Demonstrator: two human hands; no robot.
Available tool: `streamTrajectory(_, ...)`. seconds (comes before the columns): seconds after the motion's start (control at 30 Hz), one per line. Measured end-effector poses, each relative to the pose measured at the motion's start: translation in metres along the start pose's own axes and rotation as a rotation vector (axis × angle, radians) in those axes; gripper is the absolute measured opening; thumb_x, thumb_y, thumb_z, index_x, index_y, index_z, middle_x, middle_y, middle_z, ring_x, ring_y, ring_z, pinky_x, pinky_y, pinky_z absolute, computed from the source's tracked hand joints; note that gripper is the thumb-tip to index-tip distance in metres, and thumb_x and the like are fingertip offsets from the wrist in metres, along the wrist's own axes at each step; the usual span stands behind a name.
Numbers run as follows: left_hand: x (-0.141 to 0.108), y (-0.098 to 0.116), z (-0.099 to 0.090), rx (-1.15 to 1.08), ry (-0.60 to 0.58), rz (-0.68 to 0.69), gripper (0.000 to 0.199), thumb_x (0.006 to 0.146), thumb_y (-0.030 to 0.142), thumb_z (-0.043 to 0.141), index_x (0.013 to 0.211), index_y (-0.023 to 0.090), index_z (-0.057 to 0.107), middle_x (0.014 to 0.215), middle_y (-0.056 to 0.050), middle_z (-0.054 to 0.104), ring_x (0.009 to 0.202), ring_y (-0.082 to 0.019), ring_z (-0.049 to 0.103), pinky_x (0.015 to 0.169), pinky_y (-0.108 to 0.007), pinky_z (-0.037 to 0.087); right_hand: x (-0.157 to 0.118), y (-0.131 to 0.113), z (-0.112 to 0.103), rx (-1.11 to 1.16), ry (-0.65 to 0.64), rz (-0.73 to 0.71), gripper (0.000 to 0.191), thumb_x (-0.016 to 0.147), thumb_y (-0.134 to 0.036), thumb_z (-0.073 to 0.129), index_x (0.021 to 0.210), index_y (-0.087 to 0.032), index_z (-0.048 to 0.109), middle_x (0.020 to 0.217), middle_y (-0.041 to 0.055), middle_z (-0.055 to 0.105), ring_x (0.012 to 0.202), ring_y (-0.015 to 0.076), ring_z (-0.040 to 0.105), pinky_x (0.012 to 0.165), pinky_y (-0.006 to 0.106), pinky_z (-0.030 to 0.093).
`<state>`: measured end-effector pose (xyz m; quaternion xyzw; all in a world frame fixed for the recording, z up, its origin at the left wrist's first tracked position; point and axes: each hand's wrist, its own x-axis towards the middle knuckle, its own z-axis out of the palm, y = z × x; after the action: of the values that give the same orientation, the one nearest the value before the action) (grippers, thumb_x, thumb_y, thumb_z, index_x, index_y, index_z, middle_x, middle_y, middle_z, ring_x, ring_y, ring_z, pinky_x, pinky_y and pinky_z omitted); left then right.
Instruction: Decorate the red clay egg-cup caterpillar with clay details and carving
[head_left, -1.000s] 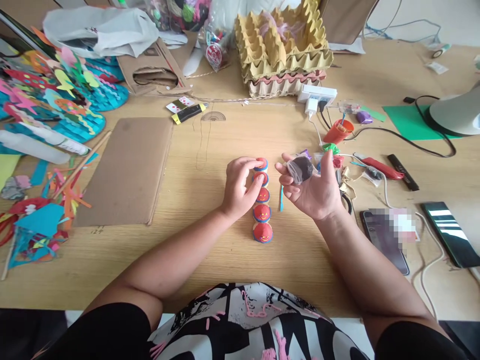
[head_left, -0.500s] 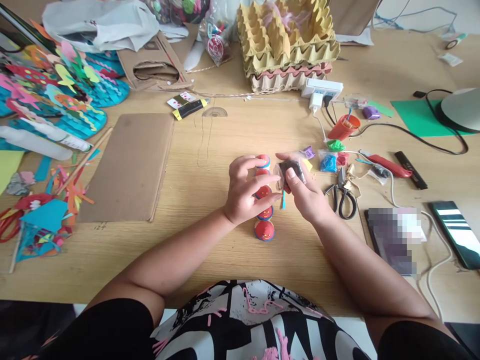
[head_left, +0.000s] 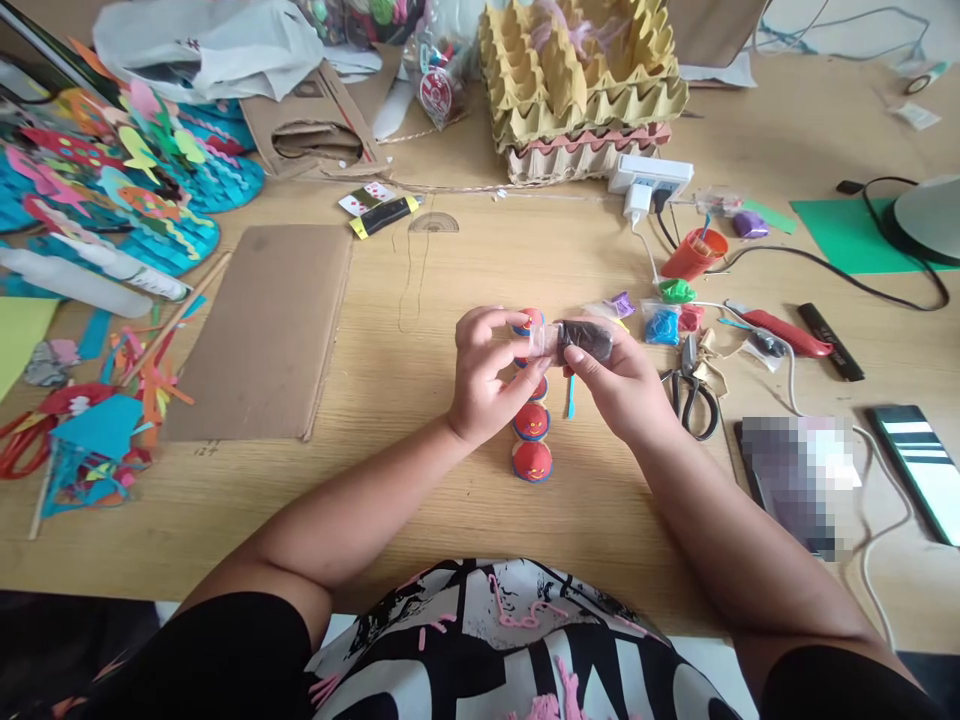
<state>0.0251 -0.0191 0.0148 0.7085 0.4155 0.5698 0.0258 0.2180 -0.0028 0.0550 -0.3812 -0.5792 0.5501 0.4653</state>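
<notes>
Over the middle of the table, my right hand grips a clear plastic packet with a dark lump of modelling clay in it. The thumb lies on top of the packet. My left hand pinches the packet's loose clear end between thumb and fingers. Below the hands, a row of several red domes with blue rims and small yellow faces runs away from me; my left fingers hide part of it. A thin blue stick lies beside the row, partly under my right hand.
Pliers, small clay packets and an orange cup lie to the right, with a phone farther out. Cardboard and paper scraps are at left. Egg trays and a power strip stand behind.
My left fingers have closed from a spread pose onto the packet's clear end. The packet has turned to lie more level, its end now stretched towards my left hand.
</notes>
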Motion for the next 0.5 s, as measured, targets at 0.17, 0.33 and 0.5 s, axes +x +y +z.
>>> streamTrajectory(0.17, -0.002, -0.0027, 0.0052, -0.187, -0.009, -0.073, 0.006, 0.103, 0.035, 0.072, 0.101, 0.03, 0.075, 0.129, -0.004, 0.067, 0.129, -0.022, 0.063, 0.117, -0.049, 0.054, 0.0018, 0.0027, -0.0005, -0.025, 0.069, 0.032, 0.048, 0.079, -0.068, 0.09, 0.09, -0.024, 0.075, 0.079, -0.0012, 0.07, 0.071, 0.0146, 0.061, 0.07, 0.032, 0.055)
streamTrajectory(0.33, -0.0011, -0.0013, 0.0043, -0.227, -0.019, -0.058, 0.01, 0.103, 0.038, 0.073, 0.097, 0.03, 0.075, 0.127, -0.004, 0.067, 0.13, -0.021, 0.063, 0.119, -0.05, 0.054, 0.0011, 0.001, -0.0017, -0.095, 0.105, 0.004, 0.047, 0.08, -0.066, 0.09, 0.087, -0.022, 0.075, 0.078, -0.0005, 0.07, 0.071, 0.0147, 0.061, 0.07, 0.032, 0.054)
streamTrajectory(0.5, 0.0009, 0.0021, -0.0028, -0.085, -0.119, -0.109, 0.025, 0.108, 0.044, 0.058, 0.108, 0.03, 0.078, 0.134, -0.008, 0.068, 0.134, -0.026, 0.061, 0.12, -0.054, 0.052, 0.0001, 0.0011, -0.0013, -0.059, 0.117, 0.019, 0.048, 0.082, -0.069, 0.087, 0.086, -0.023, 0.075, 0.076, -0.0003, 0.07, 0.067, 0.0146, 0.061, 0.067, 0.032, 0.055)
